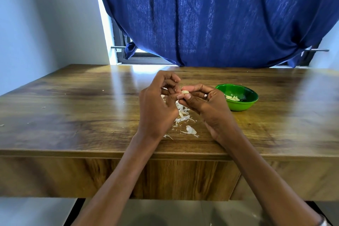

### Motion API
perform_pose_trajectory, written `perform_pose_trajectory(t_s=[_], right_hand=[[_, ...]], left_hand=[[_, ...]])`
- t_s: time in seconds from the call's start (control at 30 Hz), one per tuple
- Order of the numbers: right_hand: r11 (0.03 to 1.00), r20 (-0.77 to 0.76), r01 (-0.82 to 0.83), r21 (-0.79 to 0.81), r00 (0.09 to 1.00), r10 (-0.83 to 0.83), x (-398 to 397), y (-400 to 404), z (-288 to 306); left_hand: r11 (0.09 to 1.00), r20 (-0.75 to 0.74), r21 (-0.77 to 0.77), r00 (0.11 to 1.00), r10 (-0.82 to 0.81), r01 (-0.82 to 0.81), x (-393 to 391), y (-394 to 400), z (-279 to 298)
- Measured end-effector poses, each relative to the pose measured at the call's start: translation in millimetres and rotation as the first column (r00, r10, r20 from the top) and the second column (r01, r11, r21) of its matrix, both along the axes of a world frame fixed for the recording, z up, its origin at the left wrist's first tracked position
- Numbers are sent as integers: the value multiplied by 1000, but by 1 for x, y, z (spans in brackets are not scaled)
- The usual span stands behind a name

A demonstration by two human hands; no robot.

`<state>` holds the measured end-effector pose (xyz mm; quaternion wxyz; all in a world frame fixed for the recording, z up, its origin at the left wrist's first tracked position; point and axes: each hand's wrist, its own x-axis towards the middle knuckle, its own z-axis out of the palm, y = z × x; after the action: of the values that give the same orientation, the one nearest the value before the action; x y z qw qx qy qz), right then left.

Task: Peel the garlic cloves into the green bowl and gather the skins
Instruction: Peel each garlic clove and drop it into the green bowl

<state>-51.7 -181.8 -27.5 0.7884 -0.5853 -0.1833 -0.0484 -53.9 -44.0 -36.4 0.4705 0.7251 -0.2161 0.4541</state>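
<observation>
Behind our wooden surface (73,101) hangs a dark blue curtain (220,14), knotted up off the window so daylight falls across the work. We keep both hands raised just above the surface near its front edge, where we can see the clove closely.

Our left hand (157,104) has its fingers (171,79) curled in toward the garlic clove (185,92); they seem to be picking at its skin, though we cannot tell whether a flake is actually pinched between them. Directly beneath the two hands lies the scatter of papery garlic skins (183,115), which drop straight down as we peel, so they stay in one loose patch that should be easy to sweep together later.

Our right hand (205,102) pinches the clove between thumb and fingertips, steadying it so the other hand can strip it. A ring (205,95) shows on one finger.

Farther right, just beside that hand, stands the green bowl (245,104) with several peeled cloves (233,98) already inside, close enough for a short drop. We judge peeling is under way and gathering not yet begun.
</observation>
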Motion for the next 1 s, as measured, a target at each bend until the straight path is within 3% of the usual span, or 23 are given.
perform_pose_trajectory(t_s=[0.63, 1.0], right_hand=[[992, 173, 88, -90, 982, -71, 2, 6, -4], [988, 156, 85, -126, 986, -65, 3, 8, -5]], left_hand=[[995, 50, -7, 994, 97, -96, 0, -3, 2], [1000, 5, -10, 1000, 8, -8, -6, -7, 6]])
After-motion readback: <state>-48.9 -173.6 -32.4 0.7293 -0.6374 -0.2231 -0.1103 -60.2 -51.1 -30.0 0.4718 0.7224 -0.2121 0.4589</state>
